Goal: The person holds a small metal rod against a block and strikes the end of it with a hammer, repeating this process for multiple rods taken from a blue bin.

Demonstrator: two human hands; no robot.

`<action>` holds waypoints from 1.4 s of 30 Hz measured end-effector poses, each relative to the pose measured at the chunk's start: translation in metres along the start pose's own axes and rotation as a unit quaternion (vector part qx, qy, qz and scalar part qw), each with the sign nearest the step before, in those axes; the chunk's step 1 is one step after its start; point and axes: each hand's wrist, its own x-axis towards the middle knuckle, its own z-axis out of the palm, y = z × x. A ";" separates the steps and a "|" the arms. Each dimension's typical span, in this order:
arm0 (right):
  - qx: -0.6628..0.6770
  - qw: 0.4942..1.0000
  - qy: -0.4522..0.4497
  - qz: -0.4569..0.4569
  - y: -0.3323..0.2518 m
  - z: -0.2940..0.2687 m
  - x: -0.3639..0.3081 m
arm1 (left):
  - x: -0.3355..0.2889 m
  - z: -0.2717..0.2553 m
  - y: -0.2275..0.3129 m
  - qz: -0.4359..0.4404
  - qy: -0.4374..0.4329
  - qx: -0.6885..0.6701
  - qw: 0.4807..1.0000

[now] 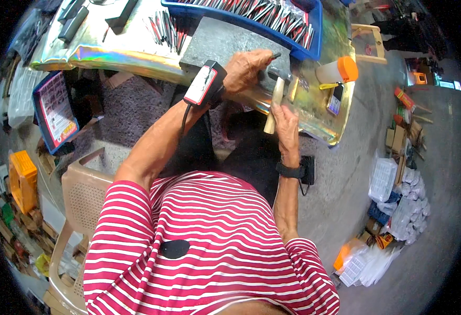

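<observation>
My left hand (pixel 245 69) rests over a flat grey metal block (pixel 220 41), its fingers pinched on a slim black-and-red piece (pixel 276 55). Most of that piece is hidden by the fingers, and its kind is not clear. In my right hand (pixel 285 122) is a hammer (pixel 276 94), gripped by its pale wooden handle. The hammer's metal head is beside the block's right part, close to the left fingertips. Beyond the block, a blue tray (pixel 317 44) holds many slim red, black and silver pieces. More such pieces (pixel 166 32) lie left of the block.
An orange-capped bottle (pixel 338 70) and a yellow-handled item (pixel 335 98) are at the table's right. Black bars (pixel 120 16) lie far left on the shiny-covered table (pixel 109 56). A plastic chair (pixel 86 194) stands at left; bagged goods (pixel 411 205) sit on the floor at right.
</observation>
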 end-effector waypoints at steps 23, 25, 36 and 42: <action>-0.189 0.964 0.069 -0.174 -0.104 -0.053 -0.014 | -0.004 0.001 0.000 -0.016 -0.010 -0.033 0.999; -0.249 0.948 0.064 -0.189 -0.106 -0.057 -0.013 | -0.004 0.001 0.001 -0.014 -0.008 -0.041 0.999; -0.311 0.821 0.202 -0.434 -0.127 -0.073 -0.013 | 0.000 0.005 0.002 0.002 0.004 -0.054 0.999; -0.243 0.942 0.097 -0.208 -0.142 -0.055 -0.008 | -0.005 0.002 -0.005 -0.002 0.006 -0.045 0.999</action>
